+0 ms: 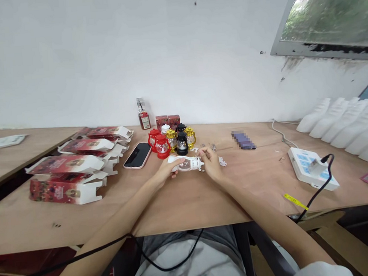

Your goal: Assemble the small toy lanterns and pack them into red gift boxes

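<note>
Table point(190, 212): bare wood lies between the forearms point(129, 211), from the white lantern point(186, 165) back to the near edge; passage open. Right of the right hand point(211, 165), an open stretch runs to the power strip point(309, 169), interrupted close in by small white pieces point(222, 162). Ahead of the left hand point(166, 170), way obstructed by standing lanterns point(162, 146), with small red boxes point(162, 122) behind. Leftward, a phone point(138, 155) and cartons point(67, 164) obstruct; a bare lane lies between cartons and left forearm. A black cable point(97, 249) crosses that forearm.
</note>
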A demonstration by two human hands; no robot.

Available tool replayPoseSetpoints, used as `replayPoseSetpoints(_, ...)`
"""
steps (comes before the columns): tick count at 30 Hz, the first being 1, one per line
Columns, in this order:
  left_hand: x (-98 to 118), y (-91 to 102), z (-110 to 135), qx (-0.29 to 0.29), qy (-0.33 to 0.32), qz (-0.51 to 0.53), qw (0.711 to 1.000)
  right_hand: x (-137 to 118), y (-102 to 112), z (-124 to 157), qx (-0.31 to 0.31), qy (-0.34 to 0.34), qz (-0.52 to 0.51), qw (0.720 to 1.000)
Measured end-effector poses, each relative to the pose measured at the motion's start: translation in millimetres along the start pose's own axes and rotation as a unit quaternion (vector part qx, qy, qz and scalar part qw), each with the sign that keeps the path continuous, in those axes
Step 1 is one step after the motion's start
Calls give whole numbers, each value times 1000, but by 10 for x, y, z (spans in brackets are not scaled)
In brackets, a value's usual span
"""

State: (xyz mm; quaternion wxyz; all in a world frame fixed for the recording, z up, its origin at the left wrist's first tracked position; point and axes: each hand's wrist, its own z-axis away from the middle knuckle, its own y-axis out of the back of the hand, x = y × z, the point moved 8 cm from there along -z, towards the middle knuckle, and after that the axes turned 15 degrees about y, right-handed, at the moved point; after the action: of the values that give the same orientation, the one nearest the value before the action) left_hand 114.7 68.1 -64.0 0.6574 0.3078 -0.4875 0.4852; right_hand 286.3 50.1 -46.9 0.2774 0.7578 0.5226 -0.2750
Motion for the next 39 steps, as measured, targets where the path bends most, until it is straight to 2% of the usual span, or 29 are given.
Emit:
replayPoseSetpoints(3, -38, -34, 5, 2, -1, -3, 1000, 10, -107, 28, -53, 21, 3, 998)
replayPoseSetpoints(9, -47, 44, -28, 23, -23, 42, 999, 16, -41, 37, -25, 37, 56, 997)
replayPoseSetpoints(13, -53, 62, -24, 37, -28, 57, 997, -9, -25, 43, -44, 45, 79, 995)
replayPoseSetpoints(17, -44, 122, 5, 63, -18, 97, 993, -105, -118, 92, -82, 80, 90, 989)
replayPoseSetpoints(20, -39, 131, 4, 51, -4, 131, 990, -126, -169, 109, -65, 55, 45, 995)
replayPoseSetpoints(23, -19, 154, -18, 29, -1, 201, 979, -64, -139, 43, -21, -12, -48, 999)
replayPoseSetpoints(25, -10, 188, -42, 13, 8, 260, 966, 39, -24, -41, 19, -67, -102, 992)
replayPoseSetpoints(29, -8, 272, -85, -2, 41, 344, 938, 419, 400, -146, 98, -219, -150, 959)
replayPoseSetpoints(31, -8, 304, -93, 4, 45, 359, 932, 570, 675, -179, 152, -245, -147, 946)
replayPoseSetpoints(33, -6, 298, -93, 3, 45, 360, 932, 664, 948, -203, 217, -229, -128, 940)
replayPoseSetpoints(36, 0, 253, -76, -5, 43, 360, 932, 687, 1265, -209, 294, -160, -45, 941)
replayPoseSetpoints(38, 8, 234, -56, -5, 41, 360, 932, 626, 1357, -232, 286, -100, 68, 951)
replayPoseSetpoints(39, 12, 229, -47, -5, 42, 360, 932, 590, 1351, -257, 260, -71, 134, 954)
